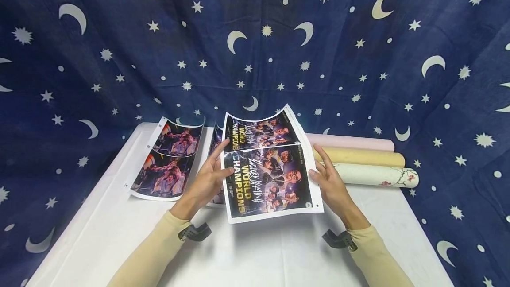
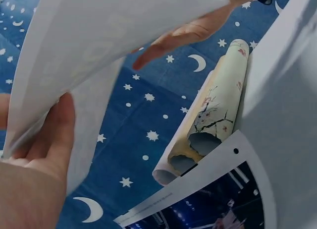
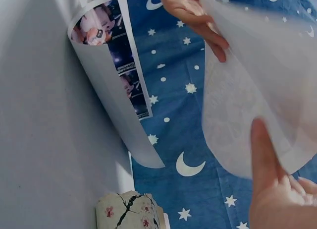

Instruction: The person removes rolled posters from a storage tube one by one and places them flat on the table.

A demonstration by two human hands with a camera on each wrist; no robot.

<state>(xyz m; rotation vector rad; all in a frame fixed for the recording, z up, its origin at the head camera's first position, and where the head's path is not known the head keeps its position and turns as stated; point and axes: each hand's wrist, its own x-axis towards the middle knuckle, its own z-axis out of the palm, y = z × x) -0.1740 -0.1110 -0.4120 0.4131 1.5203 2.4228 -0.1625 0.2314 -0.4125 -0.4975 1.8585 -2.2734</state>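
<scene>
Both hands hold printed poster sheets (image 1: 275, 180) up over the table, tilted, with two prints reading "World Champions" facing the head camera. My left hand (image 1: 204, 185) grips their left edge, thumb on the printed face and fingers behind. At the right edge my right hand (image 1: 332, 187) pinches the sheets, its thumb on the border. The white backs of the sheets (image 2: 109, 35) fill the upper left wrist view, where a gap between layers shows. From the right wrist, the white backs (image 3: 237, 105) curve away between the two hands.
A curled poster with two photo prints (image 1: 171, 163) lies at the left of the white table (image 1: 279, 256). Another printed sheet (image 1: 216, 145) is partly hidden behind my left hand. Pink (image 1: 358, 142), yellow (image 1: 366, 157) and blossom-patterned (image 1: 374, 175) paper rolls lie at right, before a starry blue cloth (image 1: 255, 56).
</scene>
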